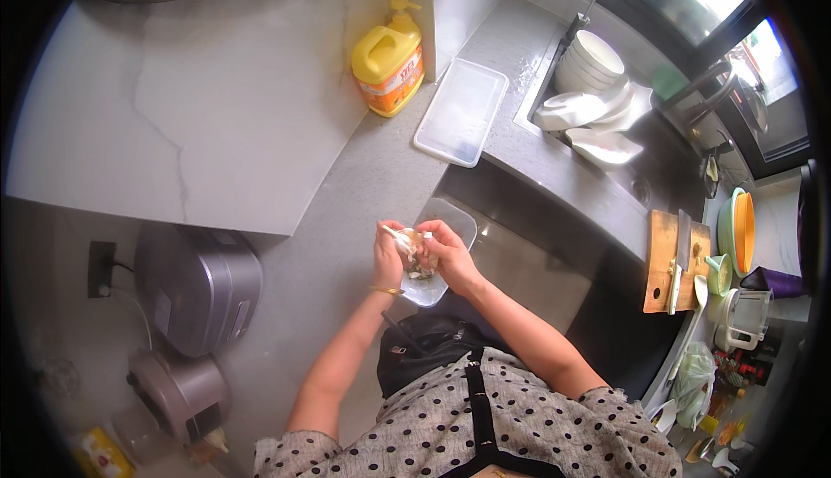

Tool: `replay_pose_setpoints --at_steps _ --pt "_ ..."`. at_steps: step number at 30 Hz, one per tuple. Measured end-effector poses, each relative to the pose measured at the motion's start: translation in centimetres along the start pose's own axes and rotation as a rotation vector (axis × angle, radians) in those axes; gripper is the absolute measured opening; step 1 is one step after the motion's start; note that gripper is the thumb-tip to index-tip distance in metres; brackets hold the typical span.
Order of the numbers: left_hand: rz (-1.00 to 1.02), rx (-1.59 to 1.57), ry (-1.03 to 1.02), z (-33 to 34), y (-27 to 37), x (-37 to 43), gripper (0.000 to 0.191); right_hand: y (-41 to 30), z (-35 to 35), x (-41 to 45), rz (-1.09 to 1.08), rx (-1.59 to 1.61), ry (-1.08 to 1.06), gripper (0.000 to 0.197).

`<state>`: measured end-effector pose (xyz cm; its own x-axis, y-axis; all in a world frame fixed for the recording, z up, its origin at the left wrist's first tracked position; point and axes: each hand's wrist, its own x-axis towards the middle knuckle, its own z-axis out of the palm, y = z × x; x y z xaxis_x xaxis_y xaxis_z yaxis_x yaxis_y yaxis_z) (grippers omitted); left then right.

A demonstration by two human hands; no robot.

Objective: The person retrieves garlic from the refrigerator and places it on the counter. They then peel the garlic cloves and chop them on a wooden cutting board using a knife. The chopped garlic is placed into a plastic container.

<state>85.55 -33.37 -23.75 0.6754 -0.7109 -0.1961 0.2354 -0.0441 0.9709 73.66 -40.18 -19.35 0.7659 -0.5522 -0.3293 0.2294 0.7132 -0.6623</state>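
Note:
A whitish garlic bulb [404, 242] with loose papery skin is held in my left hand [388, 259], above a clear plastic container [462, 218]. My right hand [453, 259] touches the bulb's right side with thumb and fingers; a small white piece shows at its fingertips. Bits of garlic and peel [422, 274] lie in the container, right under both hands. The container's lower part is at the counter edge close to my body, and my hands cover part of it.
Beyond the hands lie a translucent plastic lid [462, 112] and a yellow pump jug [389, 59]. White bowls [587, 63] and dishes stand in the sink at right. A cleaver [683, 241] and a knife [675, 288] rest on a wooden board [659, 244].

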Motion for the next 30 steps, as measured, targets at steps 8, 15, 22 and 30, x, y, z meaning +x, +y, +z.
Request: replay_pose_setpoints --at_steps 8,15,22,30 --pt "0.066 0.123 -0.055 -2.2 -0.7 2.2 0.039 -0.7 -1.7 0.8 0.334 0.178 -0.068 0.025" --pt "-0.022 0.139 0.081 -3.3 2.3 4.9 0.031 -1.0 -3.5 0.2 0.591 0.300 -0.201 0.028" --pt "0.269 0.603 0.184 -6.1 -0.1 10.2 0.025 -0.9 -3.8 -0.3 0.507 0.227 -0.101 0.020" --pt "0.541 1.087 0.405 -4.4 3.6 6.2 0.022 -0.6 -3.8 -0.7 0.225 0.047 -0.064 0.013"
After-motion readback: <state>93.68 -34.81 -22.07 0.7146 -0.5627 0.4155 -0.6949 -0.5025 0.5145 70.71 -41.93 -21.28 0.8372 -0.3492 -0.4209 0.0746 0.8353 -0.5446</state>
